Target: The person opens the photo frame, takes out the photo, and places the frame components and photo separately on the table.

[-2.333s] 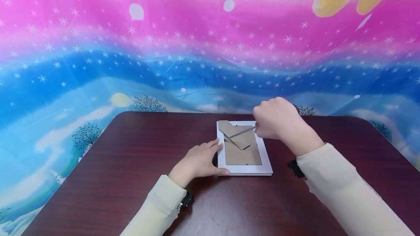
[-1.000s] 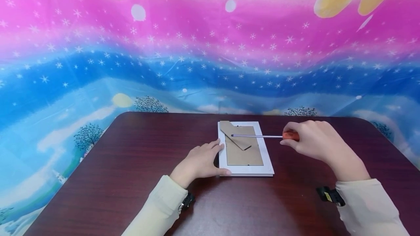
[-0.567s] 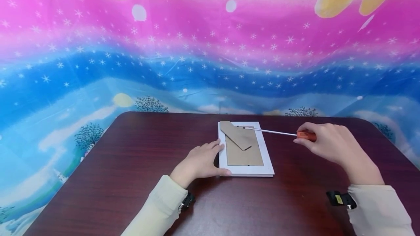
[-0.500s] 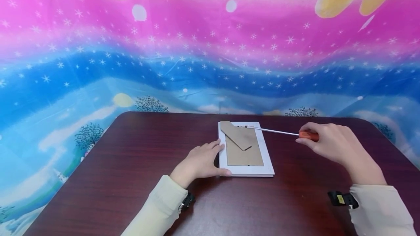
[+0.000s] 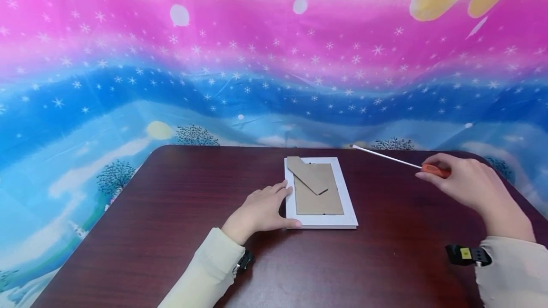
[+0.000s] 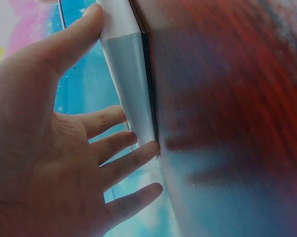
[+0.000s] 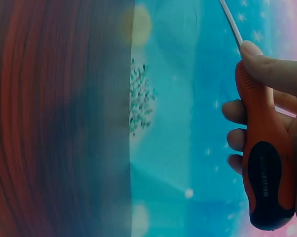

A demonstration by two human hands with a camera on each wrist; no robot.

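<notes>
Table: dark red-brown wood grain, glossy, rounded far corners; we enter it as the one work surface, the table (image 5: 192,194).
Backdrop: one cloth (image 5: 265,70) behind the table, printed in pink, blue and white with snowflakes and trees, lightly creased.
Frame: one, white, lying back side up near the middle of the table, the frame (image 5: 348,196).
Backing: one brown board (image 5: 318,207) set within the frame; small dark tabs at its edges, too small for us to count surely.
Stand: one brown flap (image 5: 307,176), lying aslant over the board, its upper end reaching the frame's far left corner.
Screwdriver: one, orange and black handle, slim metal shaft, the screwdriver (image 7: 259,116); raised right of the frame and apart from it, tip towards the backdrop.
Hands: two, in pale sleeves, a black band at each wrist.
Left hand: fingers spread and extended, the left hand (image 5: 259,210) touches the frame's left edge, thumb at the near left corner.
Right hand: fingers curled, the right hand (image 5: 471,187) grasps the screwdriver by its handle, thumb near the shaft.
</notes>
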